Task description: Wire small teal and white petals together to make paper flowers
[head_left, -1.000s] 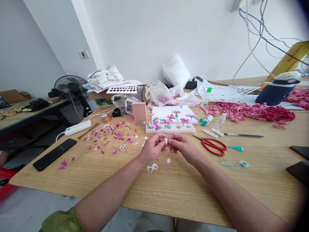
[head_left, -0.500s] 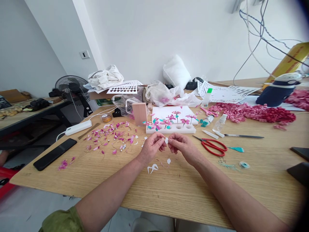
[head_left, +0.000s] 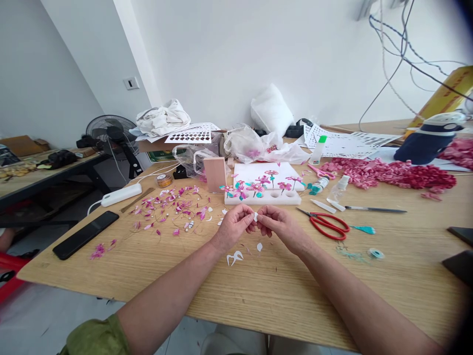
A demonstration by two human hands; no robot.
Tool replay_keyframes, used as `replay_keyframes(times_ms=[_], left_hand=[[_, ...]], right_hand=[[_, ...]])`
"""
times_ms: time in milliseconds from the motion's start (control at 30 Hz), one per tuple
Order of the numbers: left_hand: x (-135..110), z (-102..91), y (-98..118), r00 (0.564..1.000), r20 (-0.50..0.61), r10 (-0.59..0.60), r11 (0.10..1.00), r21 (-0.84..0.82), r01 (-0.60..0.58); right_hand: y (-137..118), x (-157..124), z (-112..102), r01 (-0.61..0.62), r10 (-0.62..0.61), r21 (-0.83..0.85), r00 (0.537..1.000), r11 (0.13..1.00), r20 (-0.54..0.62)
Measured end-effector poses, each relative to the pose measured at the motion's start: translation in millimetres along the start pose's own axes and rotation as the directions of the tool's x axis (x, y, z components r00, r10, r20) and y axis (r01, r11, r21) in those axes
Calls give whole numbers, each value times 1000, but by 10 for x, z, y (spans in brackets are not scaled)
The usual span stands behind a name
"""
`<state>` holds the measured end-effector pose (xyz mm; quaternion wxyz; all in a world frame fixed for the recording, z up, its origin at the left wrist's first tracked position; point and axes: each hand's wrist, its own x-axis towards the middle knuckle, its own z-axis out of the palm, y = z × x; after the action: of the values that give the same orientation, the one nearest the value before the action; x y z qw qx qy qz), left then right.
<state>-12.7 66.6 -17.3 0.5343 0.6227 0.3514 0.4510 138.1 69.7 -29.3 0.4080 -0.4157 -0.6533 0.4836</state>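
My left hand and my right hand meet over the wooden table, fingertips pinched together on a small white petal piece. Both hands are closed around it. Below them lie a white petal scrap and a white cut-out shape. Just behind the hands stands a white foam block with pink and teal flowers stuck in it. Red-handled scissors rest to the right of my right hand.
Loose pink petals scatter at the left, near a black phone and a white power strip. A heap of pink flowers, glue bottles, a craft knife, teal tape and plastic bags crowd the back and right.
My hands stay pinched on the white piece, with only slight finger movement. The view has shifted a little to the left.
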Motion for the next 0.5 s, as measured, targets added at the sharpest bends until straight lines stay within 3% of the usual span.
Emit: replay_keyframes(times_ms=[300,500], left_hand=[[26,-47,-49,992,72,104,993,47,-107],[28,-46,-58,992,67,105,989,95,-111]], right_hand=[[-28,-9,-29,-46,41,121,998,992,49],[-44,-14,-25,-116,102,212,992,970,75]])
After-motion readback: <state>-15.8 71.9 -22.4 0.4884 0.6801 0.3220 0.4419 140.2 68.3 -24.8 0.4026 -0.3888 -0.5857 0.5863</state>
